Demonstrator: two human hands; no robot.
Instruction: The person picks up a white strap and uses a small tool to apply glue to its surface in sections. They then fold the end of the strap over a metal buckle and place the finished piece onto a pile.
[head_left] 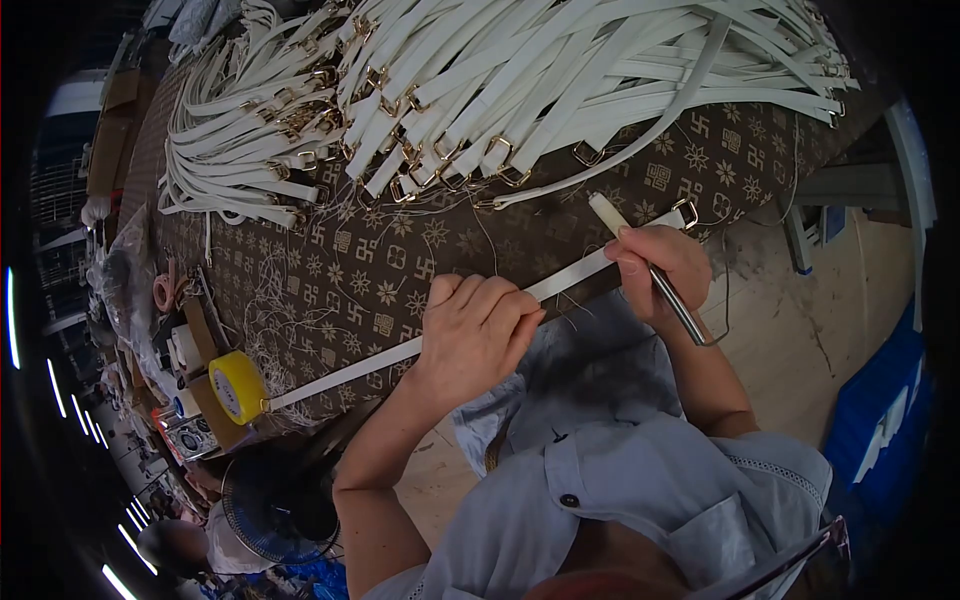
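The white strap (365, 366) lies along the near side of the desk (400, 262), buckle (686, 213) already attached, threads (572, 303) seemingly untrimmed. Your left hand (472, 335) clenches it; your right hand (668, 268) grips a metal tool (676, 305). Whether the piled straps (600, 65) are finished is unclear.

Table: brown cloth (380, 265) with a pale pattern, under the yellow tape roll (237, 388) and the rest
Large heap: white straps (590, 70) with gold-toned buckles, well beyond the tape, to its right
Smaller bundle: more buckled straps (225, 130), beyond the tape
Threads: loose pale tangle (275, 305), just beside the tape
Single strap: white length (350, 372), one end at the tape
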